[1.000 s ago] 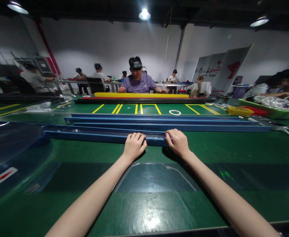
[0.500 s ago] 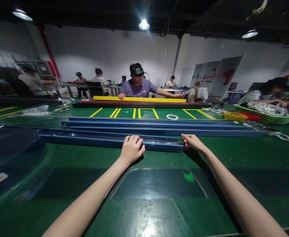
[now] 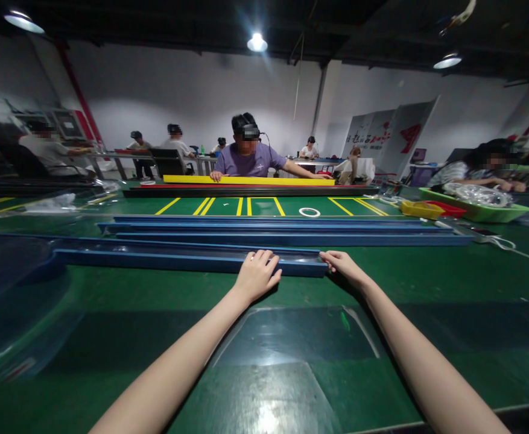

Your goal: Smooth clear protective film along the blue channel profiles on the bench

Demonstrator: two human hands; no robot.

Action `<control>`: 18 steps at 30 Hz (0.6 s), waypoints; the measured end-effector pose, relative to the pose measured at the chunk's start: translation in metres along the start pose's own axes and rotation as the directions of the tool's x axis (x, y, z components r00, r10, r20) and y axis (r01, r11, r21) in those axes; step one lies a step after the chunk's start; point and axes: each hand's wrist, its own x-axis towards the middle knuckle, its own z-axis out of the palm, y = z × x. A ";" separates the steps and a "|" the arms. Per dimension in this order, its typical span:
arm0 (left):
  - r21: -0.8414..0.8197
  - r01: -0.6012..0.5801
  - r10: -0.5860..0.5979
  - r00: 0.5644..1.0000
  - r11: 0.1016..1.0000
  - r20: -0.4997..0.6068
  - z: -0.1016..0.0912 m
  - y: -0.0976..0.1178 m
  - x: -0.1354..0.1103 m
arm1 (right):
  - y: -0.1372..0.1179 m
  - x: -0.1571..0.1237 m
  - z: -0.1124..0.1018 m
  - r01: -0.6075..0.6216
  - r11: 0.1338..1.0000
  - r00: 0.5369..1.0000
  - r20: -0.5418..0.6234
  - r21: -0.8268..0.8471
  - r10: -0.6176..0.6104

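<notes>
A long blue channel-shaped strip [image 3: 174, 258] lies across the green table in front of me. My left hand [image 3: 257, 274] rests on its near edge with the fingers curled over the rim. My right hand [image 3: 343, 265] is at the strip's right end, fingertips pinched on the end corner. More long blue strips [image 3: 282, 232] lie stacked just behind it.
A clear plastic sheet [image 3: 286, 337] lies on the table under my arms, another at the left [image 3: 11, 301]. Across the table a person in a purple shirt [image 3: 250, 160] handles a yellow strip [image 3: 248, 179]. A white ring [image 3: 309, 212] and a green tray [image 3: 481, 208] lie beyond.
The near blue strip has slid to the right. My right hand moved from its top edge to its right end; my left hand stayed on the rim.
</notes>
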 end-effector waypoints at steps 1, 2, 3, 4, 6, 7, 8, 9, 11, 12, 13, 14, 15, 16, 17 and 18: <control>0.002 -0.002 0.002 1.000 1.000 -0.005 0.002 0.000 -0.002 | 0.000 -0.001 0.001 0.001 1.000 1.000 -0.007 0.003 -0.001; 0.003 -0.003 0.003 1.000 1.000 -0.010 0.003 0.000 -0.003 | -0.001 -0.002 0.001 0.002 1.000 1.000 -0.014 0.008 -0.002; 0.001 -0.003 0.003 1.000 1.000 -0.017 0.004 0.000 -0.004 | -0.001 -0.002 0.001 0.003 1.000 1.000 -0.018 0.015 -0.003; -0.003 0.000 0.000 1.000 1.000 -0.026 0.004 0.000 -0.006 | 0.000 -0.002 0.001 0.005 1.000 1.000 -0.020 0.025 -0.005; -0.013 0.015 -0.016 0.999 1.000 -0.049 0.004 0.000 -0.007 | 0.001 -0.002 0.001 0.005 0.999 1.000 -0.016 0.049 -0.004; -0.015 0.026 -0.026 0.998 1.000 -0.060 0.004 0.000 -0.007 | 0.002 -0.002 0.000 0.002 0.998 1.000 -0.012 0.064 -0.002; -0.015 0.039 -0.040 0.997 0.999 -0.069 0.004 0.000 -0.007 | 0.003 -0.002 0.000 0.000 0.997 1.000 -0.009 0.078 0.001; -0.014 0.052 -0.053 0.996 0.999 -0.075 0.003 0.000 -0.007 | 0.004 -0.001 -0.001 -0.003 0.996 1.000 -0.007 0.092 0.004; -0.007 0.074 -0.075 0.994 0.997 -0.078 0.003 0.000 -0.007 | 0.005 -0.001 -0.001 -0.006 0.994 1.000 -0.007 0.110 0.007; -0.003 0.080 -0.080 0.994 0.997 -0.075 0.003 -0.001 -0.007 | 0.005 0.000 -0.001 -0.007 0.993 1.000 -0.007 0.114 0.008; 0.000 0.080 -0.080 0.994 0.997 -0.072 0.004 -0.001 -0.007 | 0.005 -0.001 -0.001 -0.009 0.993 1.000 -0.008 0.118 0.010; 0.003 0.078 -0.077 0.995 0.997 -0.069 0.004 -0.001 -0.007 | 0.004 -0.001 -0.001 -0.010 0.993 1.000 -0.009 0.121 0.011; 0.005 0.073 -0.073 0.995 0.997 -0.066 0.004 -0.001 -0.007 | 0.004 -0.001 -0.001 -0.011 0.992 1.000 -0.008 0.125 0.013; 0.007 0.068 -0.068 0.996 0.998 -0.065 0.005 -0.001 -0.007 | 0.003 -0.001 -0.001 -0.013 0.992 1.000 -0.008 0.129 0.014; 0.009 0.064 -0.063 0.996 0.998 -0.065 0.005 -0.002 -0.007 | 0.002 -0.002 -0.001 -0.015 0.991 1.000 -0.007 0.132 0.016; 0.010 0.060 -0.059 0.996 0.998 -0.066 0.005 -0.002 -0.007 | 0.002 -0.002 -0.001 -0.017 0.991 1.000 -0.008 0.134 0.018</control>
